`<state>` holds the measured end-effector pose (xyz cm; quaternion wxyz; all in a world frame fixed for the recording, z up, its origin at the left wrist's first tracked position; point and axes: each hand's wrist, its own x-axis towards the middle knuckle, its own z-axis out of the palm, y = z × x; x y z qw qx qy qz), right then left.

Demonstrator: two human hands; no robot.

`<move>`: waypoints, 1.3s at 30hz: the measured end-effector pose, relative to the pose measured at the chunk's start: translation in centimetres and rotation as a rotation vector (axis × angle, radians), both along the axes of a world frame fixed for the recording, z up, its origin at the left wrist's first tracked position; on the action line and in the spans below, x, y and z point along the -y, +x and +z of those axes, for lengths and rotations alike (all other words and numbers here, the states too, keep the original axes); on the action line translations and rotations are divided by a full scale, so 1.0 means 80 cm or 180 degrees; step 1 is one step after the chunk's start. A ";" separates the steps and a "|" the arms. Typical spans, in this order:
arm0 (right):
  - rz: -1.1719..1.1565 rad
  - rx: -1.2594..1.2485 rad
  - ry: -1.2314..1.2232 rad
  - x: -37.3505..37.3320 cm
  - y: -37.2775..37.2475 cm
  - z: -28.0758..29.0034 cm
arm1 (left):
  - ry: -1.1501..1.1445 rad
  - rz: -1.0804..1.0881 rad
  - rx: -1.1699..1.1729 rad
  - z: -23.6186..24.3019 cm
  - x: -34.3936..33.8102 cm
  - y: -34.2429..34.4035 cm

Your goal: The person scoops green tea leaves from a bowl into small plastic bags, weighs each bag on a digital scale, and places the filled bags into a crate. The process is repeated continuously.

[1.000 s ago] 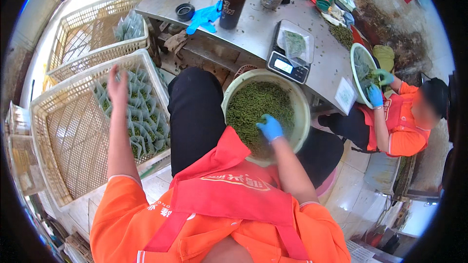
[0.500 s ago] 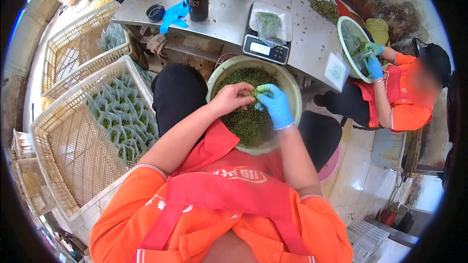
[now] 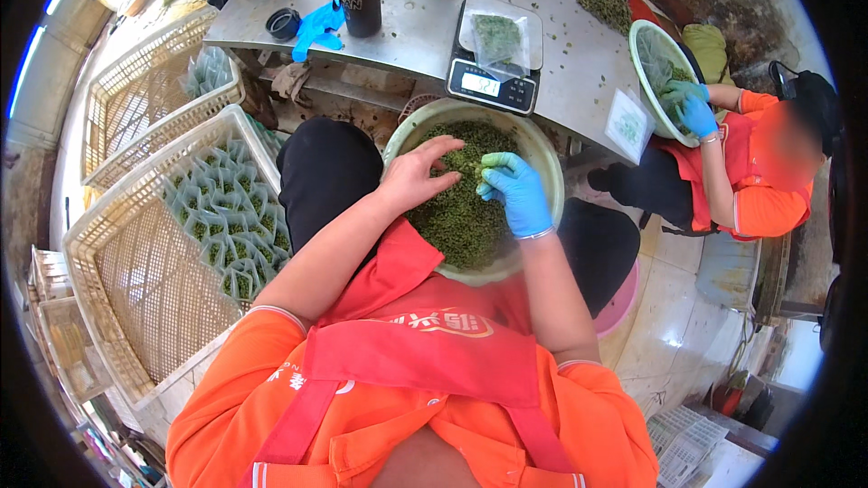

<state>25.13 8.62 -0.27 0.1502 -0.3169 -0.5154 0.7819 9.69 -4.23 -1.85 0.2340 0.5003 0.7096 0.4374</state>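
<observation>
A round pale green basin (image 3: pixel 550 158) sits between my knees, filled with small round green berries (image 3: pixel 466 235) that look like green peppercorns. Over its left side is my bare left hand (image 3: pixel 418 176), thumb and fingers apart, holding nothing that I can see. My right hand (image 3: pixel 517 194), in a blue glove, is above the basin's right half. Its thumb and fingertips are pinched together; whatever is between them is too small to make out. Beyond the basin, a digital scale (image 3: pixel 493 86) on the table carries a clear bag of green berries (image 3: pixel 499 41).
The metal table (image 3: pixel 407 63) also bears a dark bottle (image 3: pixel 362 0) and a blue glove (image 3: pixel 318 29). Left of me stands a plastic crate (image 3: pixel 136 307) with rows of filled bags (image 3: pixel 226 217); another crate (image 3: pixel 136 90) is behind it. At right, a gloved co-worker (image 3: pixel 750 163) handles a second basin (image 3: pixel 640 63).
My hands have come apart from the small green sprig they both held; the left fingers have spread and moved left. The co-worker's hands have shifted slightly within their basin.
</observation>
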 end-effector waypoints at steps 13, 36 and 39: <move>0.0376 0.0443 -0.0032 0.014 0.013 -0.018 | -0.0047 0.0730 -0.0074 -0.005 0.005 -0.012; 0.0287 0.0466 0.1709 0.021 -0.025 -0.020 | -0.0249 0.0086 0.1082 -0.010 -0.001 0.003; 0.0575 0.0805 0.2205 0.030 -0.027 -0.006 | -0.0170 0.0448 -0.0094 -0.007 0.001 0.003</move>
